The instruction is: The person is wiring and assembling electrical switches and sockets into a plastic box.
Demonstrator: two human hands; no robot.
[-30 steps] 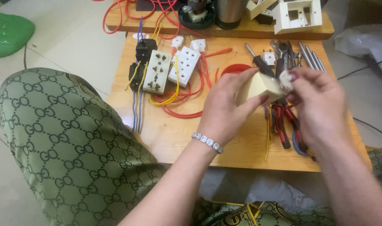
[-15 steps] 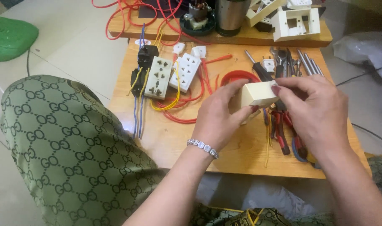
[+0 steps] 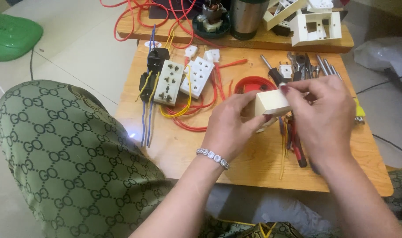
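Observation:
My left hand (image 3: 231, 128) and my right hand (image 3: 321, 115) both grip a cream plastic socket box (image 3: 271, 102) above the low wooden table (image 3: 187, 150). The left fingers curl round its left end. Thumb and fingers of the right hand pinch its top right edge. A beaded bracelet (image 3: 213, 158) sits on the left wrist. Just behind the box lies a red round lid (image 3: 254, 83).
Two white multi-socket plates (image 3: 169, 82) (image 3: 197, 76) with red, yellow and blue wires lie at the table's left. Pliers and screwdrivers (image 3: 298, 66) lie at the right. Behind, a wooden board (image 3: 236, 42) holds white socket housings (image 3: 314, 27) and a metal cylinder (image 3: 247, 15). My green patterned knee (image 3: 64, 150) is at left.
Both hands keep their grip on the box and have turned it slightly. The camera view has tilted a little downward.

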